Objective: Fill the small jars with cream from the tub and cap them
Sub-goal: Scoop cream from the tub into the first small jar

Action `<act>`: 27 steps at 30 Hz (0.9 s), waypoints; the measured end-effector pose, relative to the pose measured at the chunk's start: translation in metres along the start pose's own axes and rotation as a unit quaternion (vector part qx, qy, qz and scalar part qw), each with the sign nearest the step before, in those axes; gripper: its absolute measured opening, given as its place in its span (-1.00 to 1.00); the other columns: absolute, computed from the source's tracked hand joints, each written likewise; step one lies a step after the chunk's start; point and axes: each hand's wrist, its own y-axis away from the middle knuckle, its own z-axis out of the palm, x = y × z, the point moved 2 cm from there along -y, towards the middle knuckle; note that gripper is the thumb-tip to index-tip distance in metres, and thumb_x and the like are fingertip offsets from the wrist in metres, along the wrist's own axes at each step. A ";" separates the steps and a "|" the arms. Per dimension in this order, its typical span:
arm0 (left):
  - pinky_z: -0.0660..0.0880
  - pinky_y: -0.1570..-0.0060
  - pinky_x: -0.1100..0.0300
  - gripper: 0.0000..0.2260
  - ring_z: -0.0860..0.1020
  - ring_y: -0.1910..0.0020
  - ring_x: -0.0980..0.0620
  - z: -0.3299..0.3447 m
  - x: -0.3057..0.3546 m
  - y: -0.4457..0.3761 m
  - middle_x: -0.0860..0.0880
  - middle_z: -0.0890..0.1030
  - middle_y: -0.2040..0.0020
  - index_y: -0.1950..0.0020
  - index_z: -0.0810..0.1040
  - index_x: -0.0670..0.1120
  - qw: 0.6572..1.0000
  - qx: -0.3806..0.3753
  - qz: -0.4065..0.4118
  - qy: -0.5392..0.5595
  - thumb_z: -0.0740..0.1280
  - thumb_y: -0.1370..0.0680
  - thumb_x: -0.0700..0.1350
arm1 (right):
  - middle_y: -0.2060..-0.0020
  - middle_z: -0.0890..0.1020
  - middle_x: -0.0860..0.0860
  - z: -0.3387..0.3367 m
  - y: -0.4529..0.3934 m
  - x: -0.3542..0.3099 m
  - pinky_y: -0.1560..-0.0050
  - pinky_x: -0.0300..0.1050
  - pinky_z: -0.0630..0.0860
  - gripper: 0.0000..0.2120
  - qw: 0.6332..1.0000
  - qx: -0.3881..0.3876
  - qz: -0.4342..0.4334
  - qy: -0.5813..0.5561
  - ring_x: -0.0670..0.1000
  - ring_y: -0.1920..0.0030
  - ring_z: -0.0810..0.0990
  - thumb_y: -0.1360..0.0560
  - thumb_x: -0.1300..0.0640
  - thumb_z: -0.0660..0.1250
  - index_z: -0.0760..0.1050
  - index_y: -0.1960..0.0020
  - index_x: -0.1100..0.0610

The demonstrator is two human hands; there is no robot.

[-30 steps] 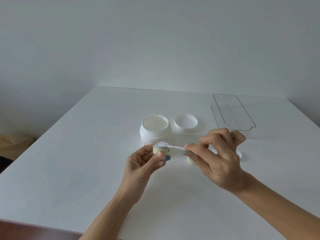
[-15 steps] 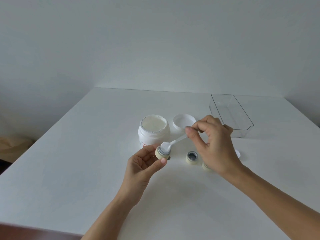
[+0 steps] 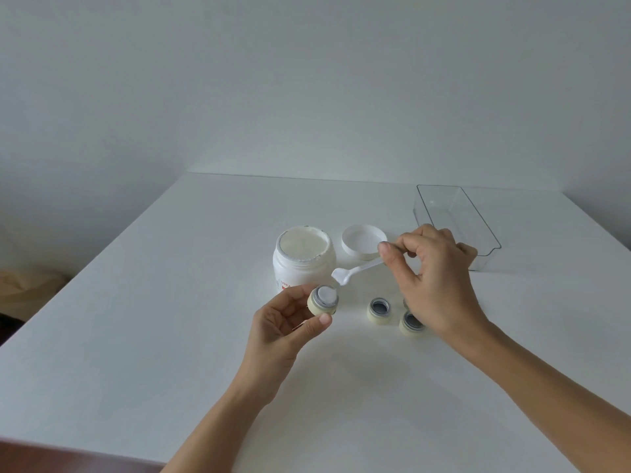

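Since half a second ago the spoon (image 3: 355, 272) has lifted off the jar (image 3: 323, 302): its bowl then lay on the jar's mouth, and now it hangs just above and to the right, apart from the rim, with a dab of cream left in the jar. The right hand (image 3: 433, 285) has drawn up and back a little, and two more jars (image 3: 379, 311) (image 3: 411, 324) show beside it, open and dark inside.

That right hand pinches the spoon's handle between thumb and fingertips. The left hand (image 3: 283, 326) grips the jar by its sides, thumb and fingers curled round it, holding it off the surface (image 3: 170, 319) and tilted toward the camera, in front of the open tub (image 3: 304, 257). The tub's lid (image 3: 363, 241) lies behind, and a clear tray (image 3: 457, 227) stands further right.

The jar looks light and rigid, probably smooth enough to slip if cream smears it, so the side wall below the neck is the place to hold. The cream seems thick and sticky and clings to the spoon.
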 end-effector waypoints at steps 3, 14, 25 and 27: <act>0.55 0.01 0.27 -0.73 0.66 -0.02 0.02 -0.001 -0.001 0.000 -0.07 0.72 0.00 -0.10 0.66 -0.06 1.000 -0.002 -0.002 0.000 0.47 -0.42 -0.25 | 0.31 0.41 -0.11 -0.003 0.005 -0.002 0.06 -0.15 0.09 -0.66 0.999 -0.015 -0.011 -0.046 -0.02 0.15 0.41 -0.54 0.05 0.32 0.33 0.37 -0.15; 0.56 -0.02 0.24 -0.70 0.67 -0.05 0.01 0.000 0.002 0.001 -0.06 0.72 -0.03 -0.14 0.66 -0.03 1.000 -0.023 -0.006 0.012 0.50 -0.40 -0.11 | 0.27 0.43 -0.09 -0.001 0.007 0.004 -0.05 -0.06 0.15 -0.78 0.997 -0.047 -0.028 -0.045 0.01 0.12 0.43 -0.54 0.07 0.32 0.44 0.28 -0.07; 0.55 -0.04 0.23 -0.69 0.65 -0.07 -0.02 0.001 0.001 0.001 -0.08 0.70 -0.05 -0.15 0.63 -0.11 0.998 -0.055 -0.014 -0.002 0.50 -0.41 -0.16 | 0.21 0.53 0.02 0.002 -0.002 0.011 -0.08 -0.04 0.18 -0.81 0.998 -0.036 -0.004 -0.059 0.04 0.07 0.47 -0.55 0.08 0.31 0.49 0.25 -0.02; 0.55 0.01 0.25 -0.68 0.64 0.00 0.02 0.001 0.000 0.001 -0.05 0.69 -0.01 -0.12 0.62 -0.13 0.998 -0.059 -0.019 0.000 0.52 -0.38 -0.19 | 0.21 0.55 0.05 0.000 -0.003 0.018 -0.13 0.07 0.32 -0.79 0.995 -0.017 0.020 -0.093 0.04 0.09 0.49 -0.55 0.07 0.30 0.52 0.26 0.07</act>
